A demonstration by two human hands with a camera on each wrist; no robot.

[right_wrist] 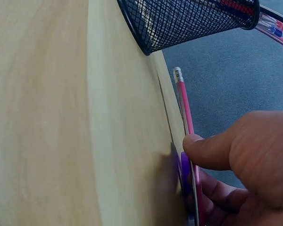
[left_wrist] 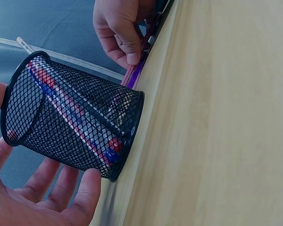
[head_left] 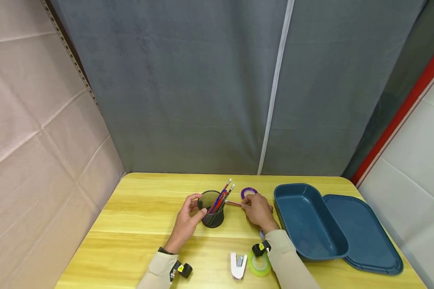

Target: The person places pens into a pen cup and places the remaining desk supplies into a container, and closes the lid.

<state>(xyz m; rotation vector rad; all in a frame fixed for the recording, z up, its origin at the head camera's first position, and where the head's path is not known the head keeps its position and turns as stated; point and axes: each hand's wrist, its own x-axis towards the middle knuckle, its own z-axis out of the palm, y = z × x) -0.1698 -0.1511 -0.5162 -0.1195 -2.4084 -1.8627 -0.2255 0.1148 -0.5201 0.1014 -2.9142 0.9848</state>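
My left hand (head_left: 185,221) holds a black mesh pen cup (head_left: 213,220) upright on the table, thumb on the near side and fingers round the far side. Several pens and pencils (head_left: 221,198) lean to the right inside it; their lower ends show through the mesh (left_wrist: 85,127) in the left wrist view. Just right of the cup, my right hand (head_left: 259,210) pinches a red pencil (right_wrist: 187,108) between thumb and fingers, low over the table. The pencil's white eraser end points toward the cup. Behind the right hand lies a purple tape roll (head_left: 248,190), partly covered by it.
A deep blue plastic box (head_left: 312,224) stands right of my right hand, with its blue lid (head_left: 370,237) beside it. Near the front lie a white stapler (head_left: 238,266) and a green tape roll (head_left: 259,265), partly under my right wrist. A grey curtain (head_left: 188,88) hangs behind the table.
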